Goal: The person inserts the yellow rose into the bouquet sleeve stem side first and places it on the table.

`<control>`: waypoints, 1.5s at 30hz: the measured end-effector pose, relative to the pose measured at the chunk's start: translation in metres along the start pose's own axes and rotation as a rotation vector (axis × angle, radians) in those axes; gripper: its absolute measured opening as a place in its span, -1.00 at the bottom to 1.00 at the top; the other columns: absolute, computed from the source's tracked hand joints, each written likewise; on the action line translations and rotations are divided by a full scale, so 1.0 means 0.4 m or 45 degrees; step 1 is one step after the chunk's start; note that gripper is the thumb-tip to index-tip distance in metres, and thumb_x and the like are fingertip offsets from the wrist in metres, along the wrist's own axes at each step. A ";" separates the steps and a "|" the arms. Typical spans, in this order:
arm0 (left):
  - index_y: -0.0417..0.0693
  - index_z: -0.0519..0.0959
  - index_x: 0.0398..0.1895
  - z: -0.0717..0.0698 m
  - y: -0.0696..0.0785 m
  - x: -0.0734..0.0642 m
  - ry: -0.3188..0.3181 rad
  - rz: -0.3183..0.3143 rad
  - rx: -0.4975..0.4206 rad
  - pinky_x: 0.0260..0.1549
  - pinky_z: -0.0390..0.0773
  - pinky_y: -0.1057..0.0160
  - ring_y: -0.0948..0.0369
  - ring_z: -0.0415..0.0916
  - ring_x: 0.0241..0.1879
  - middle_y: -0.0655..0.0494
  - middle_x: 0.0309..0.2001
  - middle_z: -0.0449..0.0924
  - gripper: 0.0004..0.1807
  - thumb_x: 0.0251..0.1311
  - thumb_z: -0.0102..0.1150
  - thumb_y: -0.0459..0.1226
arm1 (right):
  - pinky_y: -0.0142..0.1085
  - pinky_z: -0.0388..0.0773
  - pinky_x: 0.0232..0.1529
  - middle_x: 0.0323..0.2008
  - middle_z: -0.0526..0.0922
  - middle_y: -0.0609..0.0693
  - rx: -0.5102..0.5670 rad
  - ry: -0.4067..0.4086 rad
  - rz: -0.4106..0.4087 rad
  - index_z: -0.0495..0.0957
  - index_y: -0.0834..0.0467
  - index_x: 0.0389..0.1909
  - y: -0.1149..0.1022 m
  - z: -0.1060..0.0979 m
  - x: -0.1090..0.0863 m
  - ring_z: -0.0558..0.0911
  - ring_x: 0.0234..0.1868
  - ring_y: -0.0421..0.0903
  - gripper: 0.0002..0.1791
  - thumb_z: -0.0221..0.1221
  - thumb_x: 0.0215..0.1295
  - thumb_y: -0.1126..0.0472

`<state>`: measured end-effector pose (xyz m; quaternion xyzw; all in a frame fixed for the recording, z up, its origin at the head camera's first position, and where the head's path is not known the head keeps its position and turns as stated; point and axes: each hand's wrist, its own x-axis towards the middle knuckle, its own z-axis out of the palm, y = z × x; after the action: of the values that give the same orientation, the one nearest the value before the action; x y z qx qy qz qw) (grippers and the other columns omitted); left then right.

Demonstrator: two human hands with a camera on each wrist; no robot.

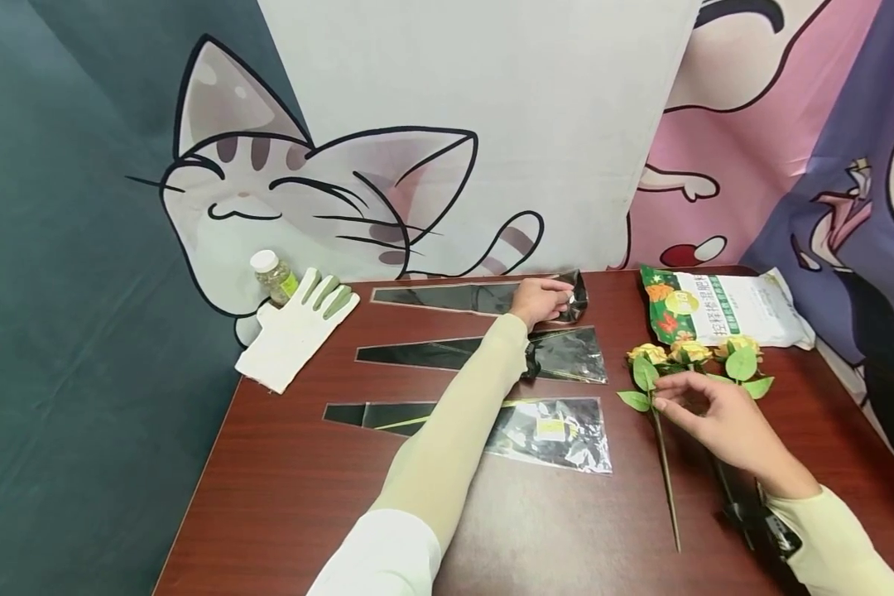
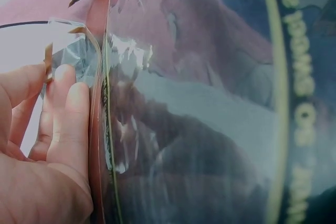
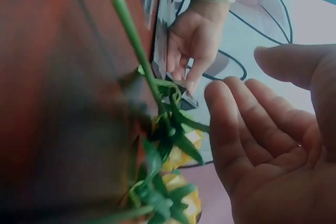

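Three tapered clear plastic flower sleeves lie in a column on the table. At the far one (image 1: 447, 295), my left hand (image 1: 540, 300) pinches the wide end, whose film (image 2: 79, 59) shows lifted between thumb and fingers in the left wrist view. My left forearm crosses over the middle sleeve (image 1: 577, 356) and the near sleeve (image 1: 592, 422). To the right lie three yellow artificial roses (image 1: 689, 353) with green leaves. Hovering by the left rose's stem (image 1: 666, 480), my right hand (image 1: 726, 422) has relaxed fingers; the right wrist view shows its thumb apart from the fingers (image 3: 252, 124), nothing between them.
A printed bag (image 1: 723, 308) lies behind the roses at the back right. White gloves with grey-green fingertips (image 1: 298, 335) and a small white-capped bottle (image 1: 274, 277) are at the back left. A cartoon-printed cloth (image 1: 477, 74) hangs behind the table (image 1: 283, 497).
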<state>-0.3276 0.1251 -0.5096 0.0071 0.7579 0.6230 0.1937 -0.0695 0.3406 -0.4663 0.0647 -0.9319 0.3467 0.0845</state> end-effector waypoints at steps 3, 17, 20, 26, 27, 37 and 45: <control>0.17 0.87 -0.13 -0.003 -0.004 0.007 -0.016 -0.009 -0.004 -0.40 0.78 0.38 0.33 0.75 -0.42 0.22 -0.28 0.83 -0.88 0.34 0.45 -0.24 | -0.59 0.57 -0.36 -0.34 0.82 -0.15 0.033 -0.050 0.053 0.75 0.09 -0.01 0.011 -0.005 -0.032 0.70 -0.33 -0.45 -0.75 0.47 0.31 0.20; 0.15 0.87 -0.12 -0.008 0.003 -0.005 -0.020 -0.015 -0.012 -0.39 0.79 0.37 0.32 0.75 -0.42 0.21 -0.32 0.82 -0.87 0.36 0.43 -0.24 | -0.24 0.78 -0.47 -0.37 0.76 0.01 0.290 -0.340 0.375 0.49 0.42 0.28 0.021 0.019 -0.109 0.76 -0.47 -0.17 -0.42 0.38 0.43 0.15; 0.16 0.87 -0.12 -0.009 0.002 0.001 -0.027 -0.024 -0.015 -0.39 0.78 0.38 0.33 0.75 -0.42 0.21 -0.31 0.83 -0.88 0.35 0.43 -0.24 | -0.26 0.76 -0.47 -0.43 0.75 -0.01 0.288 -0.404 0.414 0.42 0.44 0.35 0.019 0.034 -0.109 0.73 -0.49 -0.17 -0.28 0.43 0.38 0.07; 0.07 0.84 -0.02 -0.006 0.013 -0.032 -0.015 0.028 -0.010 -0.17 0.84 0.23 0.21 0.81 -0.25 0.18 -0.22 0.84 -0.82 0.39 0.40 -0.25 | -0.30 0.72 -0.52 -0.51 0.71 -0.07 0.201 -0.454 0.427 0.42 0.39 0.35 0.008 0.051 -0.111 0.70 -0.56 -0.19 -0.14 0.55 0.20 -0.01; 0.05 0.84 0.00 -0.006 0.015 -0.038 -0.011 0.036 -0.008 -0.13 0.84 0.20 0.19 0.81 -0.22 0.16 -0.20 0.84 -0.81 0.39 0.39 -0.25 | -0.30 0.72 -0.53 -0.53 0.71 -0.08 0.194 -0.448 0.416 0.44 0.38 0.33 0.005 0.053 -0.112 0.69 -0.58 -0.19 -0.15 0.57 0.17 0.00; 0.11 0.85 -0.02 -0.006 0.013 -0.027 -0.022 -0.009 0.008 -0.29 0.81 0.35 0.26 0.79 -0.28 0.16 -0.17 0.85 -0.83 0.40 0.39 -0.23 | -0.29 0.74 -0.54 -0.51 0.75 -0.05 0.200 -0.372 0.429 0.56 0.42 0.14 -0.002 0.058 -0.103 0.71 -0.58 -0.18 -0.39 0.54 0.22 0.14; 0.10 0.84 0.00 -0.007 0.011 -0.019 -0.016 -0.004 0.006 -0.27 0.82 0.33 0.32 0.76 -0.35 0.16 -0.17 0.85 -0.81 0.40 0.39 -0.23 | -0.26 0.78 -0.50 -0.43 0.79 0.06 0.369 -0.305 0.455 0.58 0.49 0.05 -0.001 0.055 -0.081 0.70 -0.54 -0.19 -0.52 0.46 0.33 0.21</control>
<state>-0.3225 0.1217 -0.5029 0.0102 0.7581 0.6208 0.1996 -0.0400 0.3279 -0.4889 -0.0488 -0.8725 0.4759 -0.0993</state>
